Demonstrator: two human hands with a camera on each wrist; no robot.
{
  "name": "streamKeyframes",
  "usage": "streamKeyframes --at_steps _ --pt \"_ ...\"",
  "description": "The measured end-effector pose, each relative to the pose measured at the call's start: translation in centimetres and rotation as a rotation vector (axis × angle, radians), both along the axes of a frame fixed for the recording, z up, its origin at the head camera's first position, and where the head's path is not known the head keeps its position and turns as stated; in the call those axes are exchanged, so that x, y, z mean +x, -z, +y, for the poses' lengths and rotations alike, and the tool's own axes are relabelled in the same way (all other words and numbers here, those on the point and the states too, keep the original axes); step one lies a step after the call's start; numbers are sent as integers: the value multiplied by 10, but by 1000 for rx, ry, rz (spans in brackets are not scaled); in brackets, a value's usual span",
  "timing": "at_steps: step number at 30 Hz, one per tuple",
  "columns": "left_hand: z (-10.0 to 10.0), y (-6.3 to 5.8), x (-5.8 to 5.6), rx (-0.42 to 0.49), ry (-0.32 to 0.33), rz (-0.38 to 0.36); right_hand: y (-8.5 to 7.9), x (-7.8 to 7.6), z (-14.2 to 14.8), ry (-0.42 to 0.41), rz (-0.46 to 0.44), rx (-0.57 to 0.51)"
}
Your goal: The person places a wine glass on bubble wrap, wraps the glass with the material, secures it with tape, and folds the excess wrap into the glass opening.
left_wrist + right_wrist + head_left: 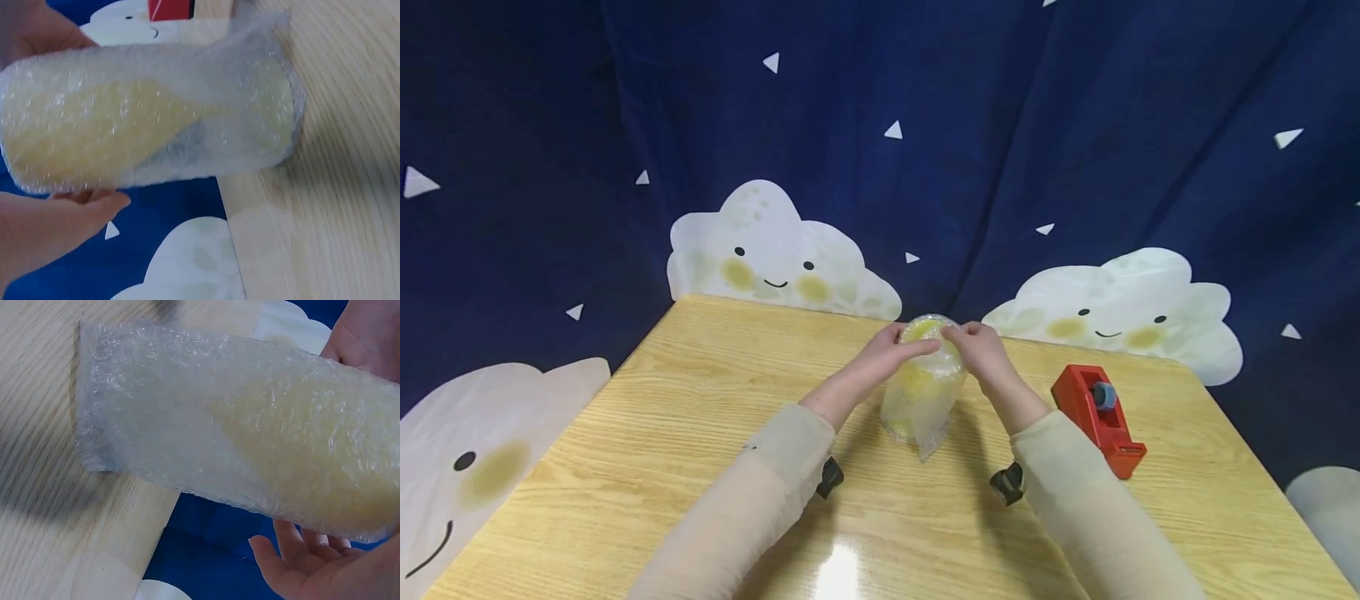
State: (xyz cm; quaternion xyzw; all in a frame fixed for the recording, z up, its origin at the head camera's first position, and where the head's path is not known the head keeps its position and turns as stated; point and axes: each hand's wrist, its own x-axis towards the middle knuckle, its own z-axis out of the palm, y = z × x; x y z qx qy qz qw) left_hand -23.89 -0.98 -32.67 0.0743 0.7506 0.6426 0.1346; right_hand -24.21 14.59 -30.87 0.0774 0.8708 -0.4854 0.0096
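Note:
A bundle in clear bubble wrap (921, 392) stands upright on the wooden table, a yellow thing showing through the wrap; the kind of thing inside is hidden. My left hand (889, 352) holds its upper left side, with the thumb across the top. On the other side my right hand (983, 354) grips the upper right edge, thumb over the rim. A loose pointed flap of wrap hangs at the lower front. In the left wrist view the bundle (156, 119) lies across the picture between both hands. The right wrist view shows the bundle's wrapped side (206, 419) and curled fingers (290, 547) beneath it.
A red tape dispenser (1086, 408) with a roll of tape stands on the table to the right of my right hand. Behind the wooden table (715, 367) hangs a dark blue curtain (850, 108) with printed clouds and white triangles.

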Motion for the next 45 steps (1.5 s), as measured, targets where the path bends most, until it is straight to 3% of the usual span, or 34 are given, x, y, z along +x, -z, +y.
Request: streamKeyframes --at_steps 2,5,12,18,23,31,36,39,42,45 --pt "-4 0 0 -17 40 10 0 0 -1 -6 -5 14" --pt "-6 2 -1 -51 35 21 0 0 -2 -18 -21 26" --pt "-1 2 -2 -133 -99 36 -2 1 6 -117 -102 25" --pt "3 -3 -3 -175 -160 28 -8 2 12 -232 -166 -30" --pt "7 -6 -1 -176 -200 54 -9 1 9 -209 -133 50" --pt "9 -8 -1 -173 -201 57 -12 -2 -1 -146 -31 225" --pt "8 -6 -2 -169 -175 58 -9 -2 1 -147 -10 234" --pt "3 -2 -3 -147 -82 51 -2 0 10 -231 18 155" --pt "-4 5 -5 -133 30 33 8 3 24 -423 37 22" --pt "-8 10 -7 -137 64 43 18 5 36 -613 47 -98"
